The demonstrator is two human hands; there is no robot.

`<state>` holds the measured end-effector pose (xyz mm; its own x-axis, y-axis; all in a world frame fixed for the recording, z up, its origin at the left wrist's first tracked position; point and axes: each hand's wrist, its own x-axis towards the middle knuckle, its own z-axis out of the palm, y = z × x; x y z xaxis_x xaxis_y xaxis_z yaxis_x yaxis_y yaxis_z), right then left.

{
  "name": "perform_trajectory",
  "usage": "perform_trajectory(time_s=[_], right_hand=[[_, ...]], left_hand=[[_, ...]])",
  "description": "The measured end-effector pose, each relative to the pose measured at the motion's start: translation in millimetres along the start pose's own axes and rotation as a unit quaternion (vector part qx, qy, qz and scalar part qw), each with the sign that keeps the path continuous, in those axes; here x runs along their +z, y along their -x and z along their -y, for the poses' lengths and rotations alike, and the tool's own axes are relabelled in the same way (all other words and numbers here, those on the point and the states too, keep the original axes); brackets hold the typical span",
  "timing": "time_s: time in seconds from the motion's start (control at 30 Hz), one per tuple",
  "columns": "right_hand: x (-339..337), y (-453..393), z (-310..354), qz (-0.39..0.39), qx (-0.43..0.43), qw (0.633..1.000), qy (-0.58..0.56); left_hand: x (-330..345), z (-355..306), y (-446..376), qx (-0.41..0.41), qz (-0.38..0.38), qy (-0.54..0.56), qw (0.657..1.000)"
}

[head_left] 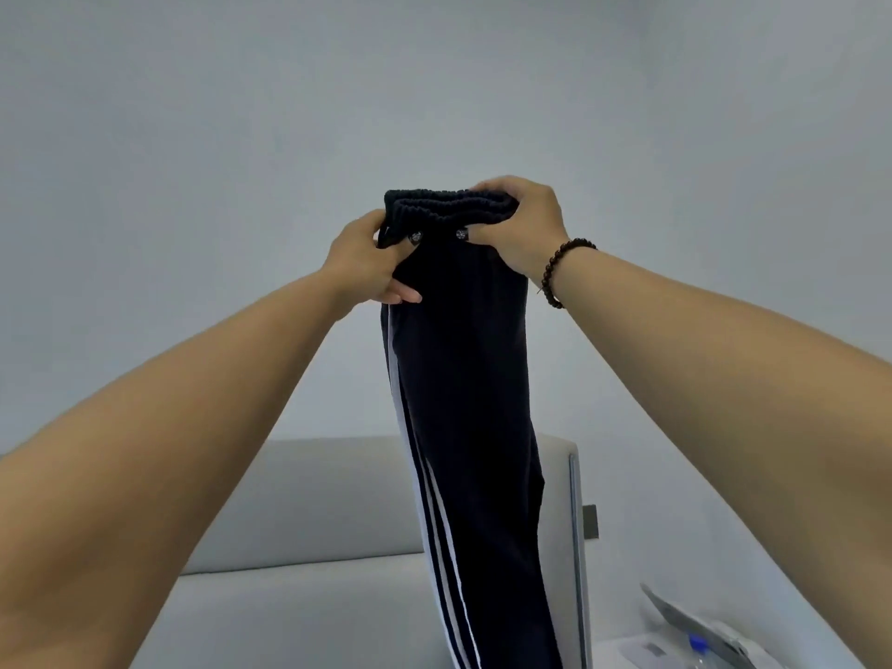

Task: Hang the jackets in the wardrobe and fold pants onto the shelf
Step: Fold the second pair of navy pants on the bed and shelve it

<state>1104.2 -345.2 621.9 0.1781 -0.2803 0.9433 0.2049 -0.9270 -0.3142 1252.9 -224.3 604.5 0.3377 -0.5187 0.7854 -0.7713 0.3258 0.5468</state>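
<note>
Gripping the pants [468, 379] at the left end of the waistband, the left hand [364, 263] has its fingers curled into the dark cloth. Pants are held up in front of the wall [434, 89], hanging straight down, white stripes along their left edge. Right hand [523, 224] clasps the waistband's right end, fingers curled over the top; bracelet [560, 268] on that wrist. Sofa [313, 499] stands behind and below
</note>
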Motion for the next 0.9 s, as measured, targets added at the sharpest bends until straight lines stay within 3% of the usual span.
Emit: perform_trajectory(time_s=[0.27,0.43,0.67,0.8,0.9], right_hand=[[-62.1,72.4,64.1,0.011,0.008,1.000,0.012],[-85.4,136.1,94.8,0.066,0.056,0.996,0.003],[-97.1,163.4,115.7,0.073,0.093,0.993,-0.023],[-95.8,167.4,110.9,0.095,0.124,0.988,-0.001],[-89.4,171.4,94.2,0.167,0.184,0.969,0.006]], left_hand=[[-2.4,-55.9,98.6,0.023,0.026,0.004,0.999],[0.2,-62.7,166.6,-0.012,0.008,0.034,0.999],[-7.2,-81.3,195.0,-0.011,0.031,0.005,0.999],[-12.3,-77.3,192.5,-0.062,0.096,-0.050,0.992],[-13.4,-55.3,189.4,-0.113,0.159,-0.069,0.978]])
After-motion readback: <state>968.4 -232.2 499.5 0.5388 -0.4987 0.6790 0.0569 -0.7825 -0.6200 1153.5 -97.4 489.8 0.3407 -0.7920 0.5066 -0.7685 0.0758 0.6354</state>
